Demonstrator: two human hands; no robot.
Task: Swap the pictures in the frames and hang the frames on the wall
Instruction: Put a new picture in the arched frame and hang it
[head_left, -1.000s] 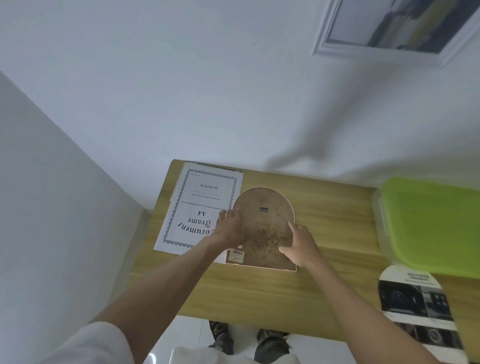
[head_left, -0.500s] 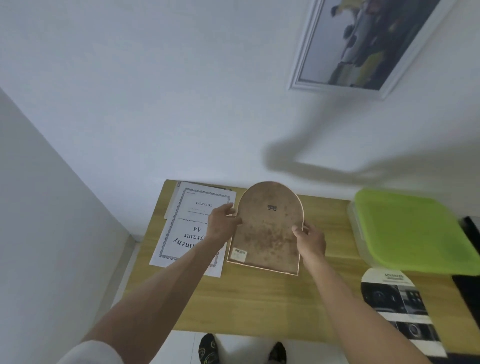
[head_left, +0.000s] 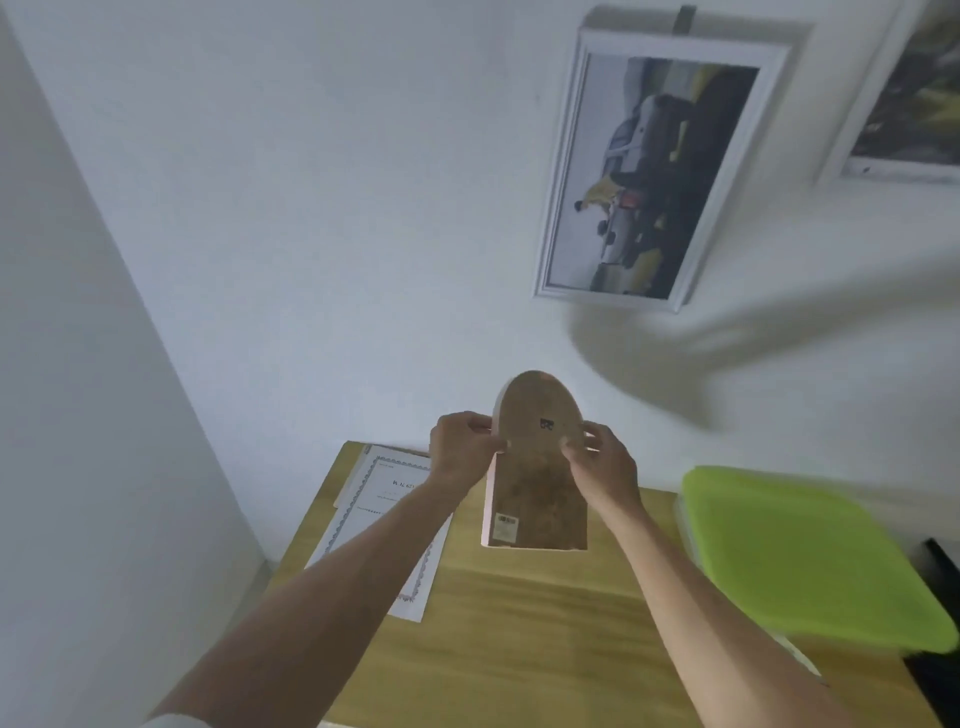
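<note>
arched frame (head_left: 540, 478) being gripped back-side out by left hand (head_left: 460, 452) and right hand (head_left: 605, 462), table (head_left: 519, 623) below, hung picture (head_left: 654, 171) above right

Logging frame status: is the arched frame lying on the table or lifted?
Lifted: both hands hold the arched frame upright, back facing the camera.

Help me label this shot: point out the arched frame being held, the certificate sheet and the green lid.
arched frame (head_left: 540, 499): head view, brown backing board.
certificate sheet (head_left: 382, 493): head view, printed middle, beside the left forearm.
green lid (head_left: 795, 551): head view, top surface.
</note>
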